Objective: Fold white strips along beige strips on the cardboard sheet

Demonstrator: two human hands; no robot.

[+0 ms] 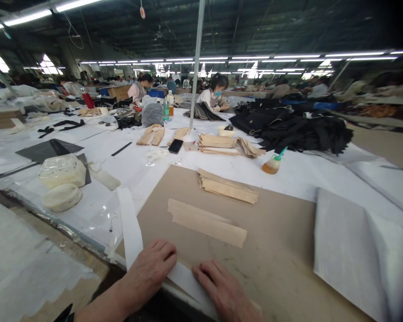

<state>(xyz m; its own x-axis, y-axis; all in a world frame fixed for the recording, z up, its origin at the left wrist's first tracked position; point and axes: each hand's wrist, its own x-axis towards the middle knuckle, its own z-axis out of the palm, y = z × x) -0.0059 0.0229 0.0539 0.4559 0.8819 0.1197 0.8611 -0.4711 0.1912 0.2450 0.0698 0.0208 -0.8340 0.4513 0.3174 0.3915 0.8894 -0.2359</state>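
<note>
As your left hand [151,270] and right hand [223,290] rest flat and ungripping on a white fabric strip [130,228], a brown kraft-paper board [272,241] lies just beside it.

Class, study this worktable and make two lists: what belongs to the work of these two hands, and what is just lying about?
Part of the work: left hand, right hand, white strip under both hands, brown board, tan strips on the board.

Lying about: phone, squeeze bottle, black fabric.

Two strip stacks [226,185] lie on the cardboard sheet [272,268], folded cloth [352,250] overlaps its right side, and a glue bottle [272,164] stands behind it.
</note>
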